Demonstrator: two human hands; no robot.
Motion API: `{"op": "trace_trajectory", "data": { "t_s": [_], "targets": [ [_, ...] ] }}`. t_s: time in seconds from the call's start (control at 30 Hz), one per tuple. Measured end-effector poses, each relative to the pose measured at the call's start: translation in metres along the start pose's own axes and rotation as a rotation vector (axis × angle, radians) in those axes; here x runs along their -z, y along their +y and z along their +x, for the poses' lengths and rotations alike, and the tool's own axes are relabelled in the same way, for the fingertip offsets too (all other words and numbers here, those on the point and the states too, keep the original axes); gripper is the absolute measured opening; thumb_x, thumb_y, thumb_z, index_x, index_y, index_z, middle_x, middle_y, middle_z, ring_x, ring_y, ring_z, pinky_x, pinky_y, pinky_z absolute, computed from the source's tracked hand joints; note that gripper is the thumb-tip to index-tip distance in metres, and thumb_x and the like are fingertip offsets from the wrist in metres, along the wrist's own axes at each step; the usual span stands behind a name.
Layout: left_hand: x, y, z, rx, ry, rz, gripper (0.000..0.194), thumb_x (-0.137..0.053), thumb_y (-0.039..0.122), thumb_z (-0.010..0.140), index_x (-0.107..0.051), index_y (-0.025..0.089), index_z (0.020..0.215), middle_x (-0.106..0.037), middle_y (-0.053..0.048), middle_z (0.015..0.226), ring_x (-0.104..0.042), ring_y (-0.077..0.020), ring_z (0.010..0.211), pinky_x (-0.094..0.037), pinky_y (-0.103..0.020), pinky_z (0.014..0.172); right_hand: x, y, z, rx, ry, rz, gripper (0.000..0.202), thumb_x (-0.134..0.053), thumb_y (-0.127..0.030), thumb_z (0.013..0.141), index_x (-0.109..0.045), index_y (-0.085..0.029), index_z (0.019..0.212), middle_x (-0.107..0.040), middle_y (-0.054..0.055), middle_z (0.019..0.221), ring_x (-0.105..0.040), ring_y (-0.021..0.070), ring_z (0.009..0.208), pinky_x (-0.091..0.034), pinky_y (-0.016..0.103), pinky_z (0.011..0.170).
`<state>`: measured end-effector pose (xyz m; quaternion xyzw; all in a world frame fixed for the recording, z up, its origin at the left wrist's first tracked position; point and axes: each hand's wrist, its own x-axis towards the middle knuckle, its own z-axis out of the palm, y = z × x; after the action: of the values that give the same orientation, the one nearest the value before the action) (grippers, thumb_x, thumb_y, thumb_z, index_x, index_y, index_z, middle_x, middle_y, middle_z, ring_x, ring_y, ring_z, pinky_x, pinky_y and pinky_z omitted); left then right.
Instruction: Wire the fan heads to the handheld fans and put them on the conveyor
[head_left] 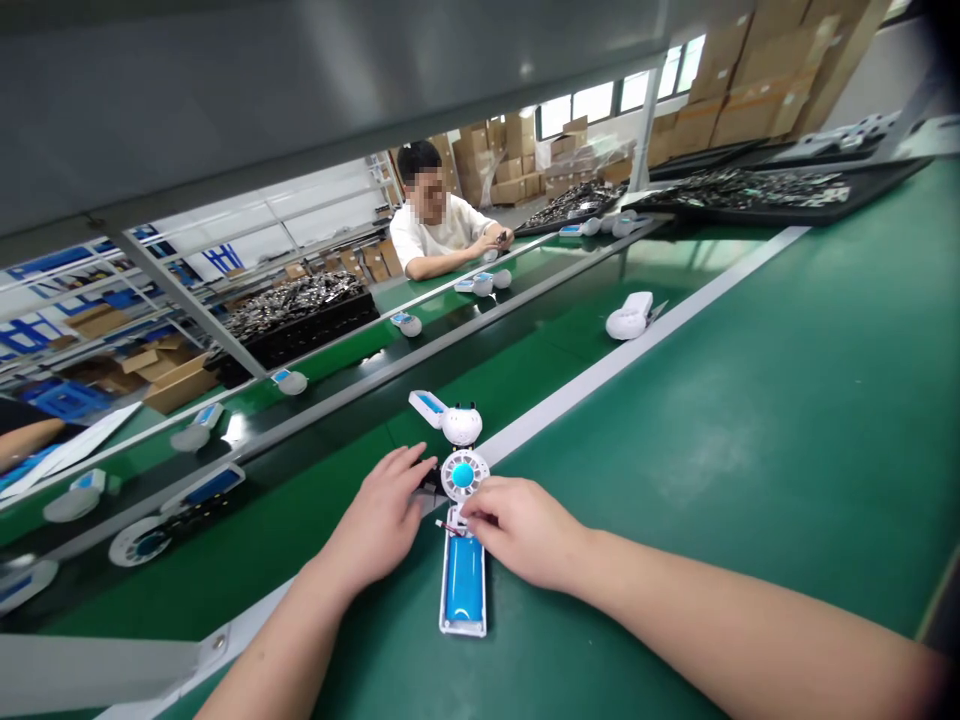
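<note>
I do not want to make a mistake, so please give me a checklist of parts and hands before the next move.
1. Blue pack inside the white handle: ok, it lies between the walls.
2. Blue-centred fan disc, middle uncovered: ok, no finger covers it.
3. Wires tucked inside the handle: not ok, a small white plug sticks out past the left rim.
4. Left hand touching the disc: cannot tell, its fingertips are close to the disc's left edge.
5. Right hand, its grip: cannot tell, the fingers hide what is under them.

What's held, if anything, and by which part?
Right hand: fingertips at the neck of the white fan unit, above its blue battery; actual grip unclear. Left hand: cannot tell.
</note>
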<state>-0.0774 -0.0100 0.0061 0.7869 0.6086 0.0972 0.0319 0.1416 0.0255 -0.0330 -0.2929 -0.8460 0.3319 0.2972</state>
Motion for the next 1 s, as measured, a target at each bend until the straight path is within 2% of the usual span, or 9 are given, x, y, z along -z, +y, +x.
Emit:
{"op": "trace_trajectory", "data": {
  "t_s": [0.07, 0.13, 0.23, 0.37, 0.47, 0.6, 0.77, 0.87, 1.0],
  "targets": [
    [-0.006, -0.004, 0.009, -0.052, -0.092, -0.053, 0.051, -0.043, 0.014, 0.09, -0.05, 0.027, 0.139, -0.048, -0.003, 0.148, -0.033, -0.0261, 0.142, -0.032, -0.047, 0.113, 0.003, 0.002, 0.001, 0.007, -0.017, 0.008, 0.022, -0.055, -0.013, 0.086, -0.074, -0.021, 0.093, -0.072, 0.003, 0.093, -0.064, 0.0161, 0.084, -0.048, 0.026, 0.077],
    [-0.009, 0.0, 0.013, -0.036, -0.131, -0.072, 0.048, -0.047, 0.016, 0.089, -0.054, 0.028, 0.135, -0.058, -0.004, 0.136, -0.045, -0.0262, 0.132, -0.036, -0.045, 0.109, 0.005, 0.002, 0.003, -0.025, -0.015, 0.01, 0.022, -0.055, -0.012, 0.084, -0.074, -0.021, 0.091, -0.072, 0.002, 0.091, -0.064, 0.0155, 0.082, -0.048, 0.025, 0.074],
    [-0.004, 0.009, 0.007, 0.13, -0.094, -0.047, 0.044, -0.056, 0.021, 0.084, -0.061, 0.024, 0.127, -0.067, -0.007, 0.109, -0.059, -0.0265, 0.105, -0.045, -0.039, 0.091, 0.006, 0.004, 0.005, -0.135, 0.014, -0.01, 0.017, -0.058, -0.014, 0.081, -0.073, -0.021, 0.078, -0.07, 0.001, 0.08, -0.063, 0.015, 0.072, -0.046, 0.025, 0.065],
    [0.011, 0.019, -0.012, 0.377, -0.095, -0.114, 0.022, -0.054, 0.029, 0.085, -0.071, 0.023, 0.099, -0.067, -0.005, 0.09, -0.062, -0.0237, 0.082, -0.044, -0.033, 0.07, 0.004, 0.007, 0.005, -0.189, 0.029, 0.027, 0.012, -0.062, -0.016, 0.077, -0.073, -0.021, 0.073, -0.068, 0.0, 0.075, -0.061, 0.0146, 0.068, -0.045, 0.025, 0.062],
    [0.014, 0.028, -0.029, 0.491, -0.119, -0.304, 0.022, -0.055, 0.038, 0.085, -0.068, 0.021, 0.085, -0.067, -0.003, 0.08, -0.061, -0.0213, 0.072, -0.042, -0.029, 0.063, 0.002, 0.008, 0.004, -0.141, 0.032, 0.144, 0.013, -0.062, -0.014, 0.076, -0.073, -0.02, 0.077, -0.068, 0.0, 0.079, -0.061, 0.0138, 0.071, -0.046, 0.024, 0.063],
    [-0.001, 0.044, -0.043, 0.595, -0.128, -0.723, 0.029, -0.058, 0.042, 0.084, -0.067, 0.019, 0.099, -0.07, -0.003, 0.081, -0.065, -0.0214, 0.073, -0.047, -0.029, 0.064, 0.001, 0.007, 0.004, -0.109, 0.018, 0.251, 0.013, -0.062, -0.015, 0.077, -0.073, -0.02, 0.079, -0.067, 0.0, 0.084, -0.062, 0.0137, 0.074, -0.047, 0.024, 0.066],
    [-0.019, 0.058, -0.042, 0.559, 0.08, -0.796, 0.038, -0.057, 0.043, 0.086, -0.067, 0.018, 0.112, -0.072, -0.006, 0.092, -0.068, -0.0241, 0.086, -0.052, -0.034, 0.077, -0.005, 0.002, 0.003, -0.158, 0.032, 0.262, 0.011, -0.06, -0.01, 0.071, -0.067, -0.019, 0.069, -0.064, 0.0, 0.078, -0.06, 0.0127, 0.069, -0.045, 0.022, 0.061],
    [-0.022, 0.06, -0.042, 0.425, 0.164, -0.657, 0.03, -0.057, 0.038, 0.087, -0.072, 0.019, 0.105, -0.072, -0.007, 0.095, -0.068, -0.023, 0.088, -0.053, -0.033, 0.079, -0.012, -0.007, 0.0, -0.167, 0.131, 0.229, 0.011, -0.06, -0.008, 0.065, -0.062, -0.018, 0.065, -0.062, -0.001, 0.074, -0.058, 0.0124, 0.068, -0.044, 0.022, 0.06],
    [-0.026, 0.061, -0.045, 0.264, 0.262, -0.51, 0.023, -0.056, 0.03, 0.09, -0.074, 0.022, 0.101, -0.071, -0.007, 0.101, -0.067, -0.0195, 0.09, -0.053, -0.029, 0.08, -0.016, -0.02, -0.003, -0.056, 0.235, 0.073, 0.01, -0.059, -0.009, 0.065, -0.059, -0.018, 0.062, -0.061, -0.001, 0.069, -0.057, 0.0138, 0.069, -0.044, 0.024, 0.064]
  ]
}}
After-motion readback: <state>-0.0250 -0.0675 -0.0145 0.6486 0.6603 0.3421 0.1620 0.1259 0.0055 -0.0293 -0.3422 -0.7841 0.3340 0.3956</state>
